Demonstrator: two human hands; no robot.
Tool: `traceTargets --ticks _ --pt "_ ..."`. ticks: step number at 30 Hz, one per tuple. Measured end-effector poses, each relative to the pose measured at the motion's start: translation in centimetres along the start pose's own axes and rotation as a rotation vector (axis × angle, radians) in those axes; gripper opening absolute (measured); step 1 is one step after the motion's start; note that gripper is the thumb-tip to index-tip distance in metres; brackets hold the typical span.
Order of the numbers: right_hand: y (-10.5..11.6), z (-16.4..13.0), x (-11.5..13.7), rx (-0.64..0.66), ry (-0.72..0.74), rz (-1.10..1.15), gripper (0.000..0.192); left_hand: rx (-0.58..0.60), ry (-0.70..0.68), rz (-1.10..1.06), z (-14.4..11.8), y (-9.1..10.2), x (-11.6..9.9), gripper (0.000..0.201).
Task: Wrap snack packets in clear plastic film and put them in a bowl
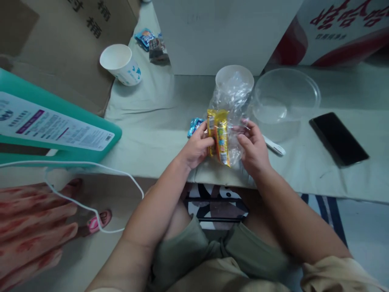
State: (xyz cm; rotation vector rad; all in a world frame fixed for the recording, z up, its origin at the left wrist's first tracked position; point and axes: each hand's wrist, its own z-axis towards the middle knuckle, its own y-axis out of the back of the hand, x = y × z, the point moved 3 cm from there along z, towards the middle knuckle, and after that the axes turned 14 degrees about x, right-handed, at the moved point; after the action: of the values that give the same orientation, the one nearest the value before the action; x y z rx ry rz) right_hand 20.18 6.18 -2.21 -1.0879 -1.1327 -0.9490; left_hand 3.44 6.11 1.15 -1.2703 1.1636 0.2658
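Observation:
Near the table's front edge, my left hand point(198, 147) is closed on yellow snack packets point(222, 136), its thumb lying across them. They sit in or against a crinkled clear plastic bag point(232, 99); which of the two I cannot tell. On the bag's other side, my right hand point(254, 149) pinches the plastic between thumb and fingers. Just behind the left fingers lies a blue packet point(194, 125), partly covered. A white cup point(234, 73) stands behind the bag, which overlaps its front. Close to the right hand is a white plastic handle point(275, 146), its other end hidden.
A clear round container point(287, 95) and a black phone point(339, 138) lie to the right. A paper cup point(121, 65), small packets point(146, 38) and a green jug point(60, 115) are leftward. Boxes point(225, 36) line the back. A white cable point(91, 164) hangs near another person's sandal point(99, 222).

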Motion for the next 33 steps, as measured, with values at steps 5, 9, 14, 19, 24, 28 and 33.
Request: traceTargets --ticks 5,9,14,19,24,28,33 --pt "0.0 0.2 0.2 -0.055 -0.023 0.073 0.051 -0.015 0.061 -0.146 0.5 -0.4 0.7 0.035" --pt "0.0 0.4 0.8 -0.094 -0.038 0.178 0.050 0.042 0.059 -0.195 0.9 -1.5 1.0 0.042" --pt "0.9 0.3 1.0 -0.056 -0.036 0.321 0.046 -0.003 0.021 -0.282 1.0 -1.4 0.4 0.044" --pt "1.0 -0.2 0.4 0.080 -0.009 0.145 0.055 0.005 0.045 -0.536 1.2 -1.9 0.1 0.039" --pt "-0.1 -1.5 1.6 0.265 0.277 -0.298 0.087 -0.057 -0.022 -0.526 1.9 -2.3 0.8 0.041" --pt "-0.5 -2.3 2.3 0.343 0.409 -0.426 0.092 -0.147 -0.063 -0.388 2.1 -1.1 1.0 0.033" --pt "-0.9 -2.5 2.9 0.356 0.344 -0.546 0.091 -0.162 -0.066 -0.181 2.1 0.0 0.9 0.037"
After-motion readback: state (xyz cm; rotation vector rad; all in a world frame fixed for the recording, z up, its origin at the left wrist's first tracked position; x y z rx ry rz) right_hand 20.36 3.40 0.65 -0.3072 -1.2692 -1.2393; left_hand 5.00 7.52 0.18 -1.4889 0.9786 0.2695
